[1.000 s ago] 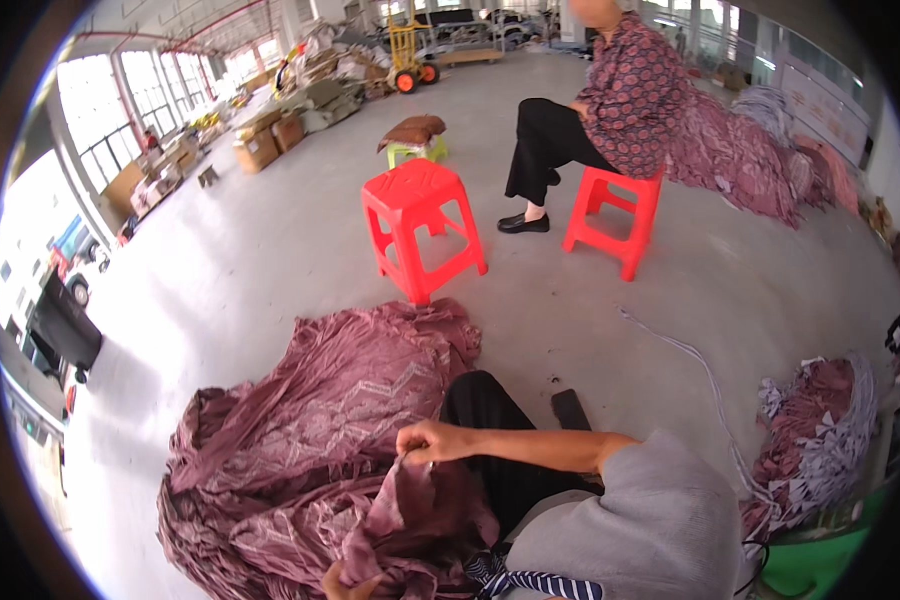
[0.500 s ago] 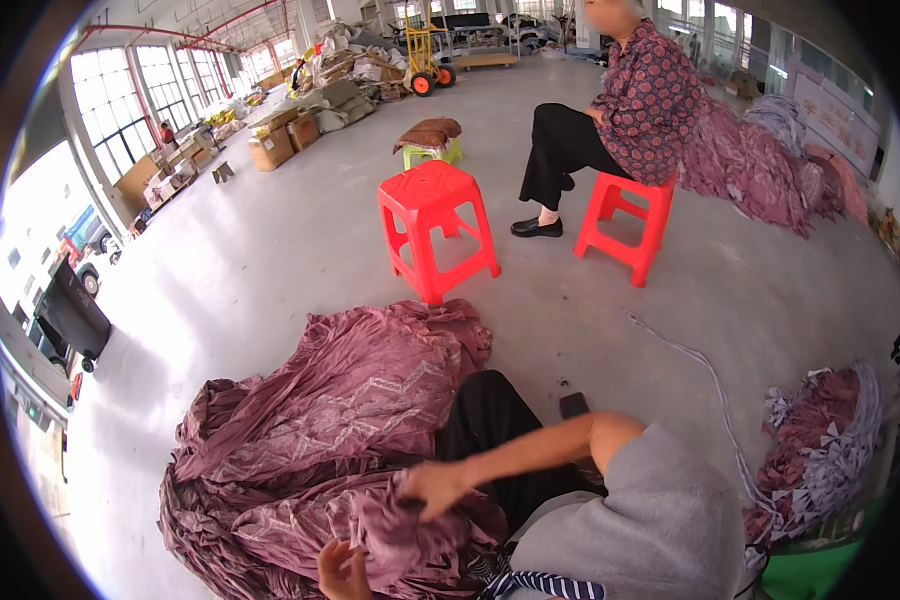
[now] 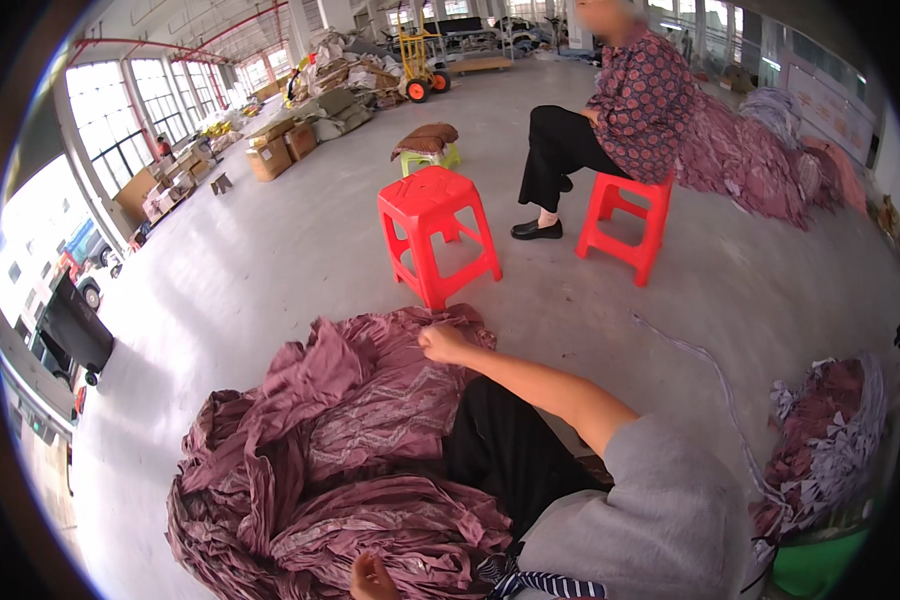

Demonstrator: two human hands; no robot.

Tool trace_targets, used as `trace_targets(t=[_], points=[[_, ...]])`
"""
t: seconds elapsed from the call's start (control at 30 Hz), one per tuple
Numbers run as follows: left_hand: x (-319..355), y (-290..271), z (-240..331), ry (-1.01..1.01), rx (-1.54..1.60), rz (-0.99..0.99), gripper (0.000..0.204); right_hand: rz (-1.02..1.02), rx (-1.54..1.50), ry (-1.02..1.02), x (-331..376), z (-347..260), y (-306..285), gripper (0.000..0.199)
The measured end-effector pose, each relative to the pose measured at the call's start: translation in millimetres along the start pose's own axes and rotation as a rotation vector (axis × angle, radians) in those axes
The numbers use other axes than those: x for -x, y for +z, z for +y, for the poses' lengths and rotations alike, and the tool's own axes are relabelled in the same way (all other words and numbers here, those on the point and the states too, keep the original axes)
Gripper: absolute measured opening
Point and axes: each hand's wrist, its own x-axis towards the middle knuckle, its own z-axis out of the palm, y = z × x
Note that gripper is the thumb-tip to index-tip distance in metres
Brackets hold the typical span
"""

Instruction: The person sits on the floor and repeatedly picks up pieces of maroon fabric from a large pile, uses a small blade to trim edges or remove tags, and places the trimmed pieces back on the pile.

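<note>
Cloth (image 3: 375, 420) extends lengthwise from left hand (image 3: 373, 582), near edge, to curled right hand (image 3: 444, 345), far edge; neither grip discernible.

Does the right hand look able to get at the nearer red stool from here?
Likely yes: the right hand is at the far end of the mauve cloth, close to the near leg of the red stool, and nothing visible stands between them. Whether it grips the cloth is hard to tell.

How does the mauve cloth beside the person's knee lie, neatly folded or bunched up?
Bunched up: the mauve cloth lies in loose, wrinkled heaps on the floor, with irregular creases and an uneven outline.
</note>
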Motion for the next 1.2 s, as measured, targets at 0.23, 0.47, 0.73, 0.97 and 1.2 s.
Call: trace_targets(t=[0.23, 0.47, 0.73, 0.97, 1.2], points=[[2.7, 49.9, -34.7, 0.141, -0.244, -0.214, 0.022, 0.422, -0.799, 0.358, 94.6, 14.2, 5.1, 0.030], [6.1, 104.6, -40.2, 0.177, -0.102, -0.452, 0.037, 0.401, -0.351, 0.181, 120.1, 2.7, 13.3, 0.035], [65.8, 143.3, -33.7, 0.418, -0.438, -0.644, 0.053, 0.432, -0.332, 0.175, 118.5, 6.9, 15.6, 0.032], [63.1, 111.8, 3.6, 0.327, -0.374, -0.753, 0.049, 0.415, -0.388, 0.194, 116.7, 17.1, 18.5, 0.035], [68.8, 126.7, -40.8, 0.390, -0.361, -0.648, 0.043, 0.361, -0.501, 0.310, 114.8, 12.6, 13.9, 0.034]])
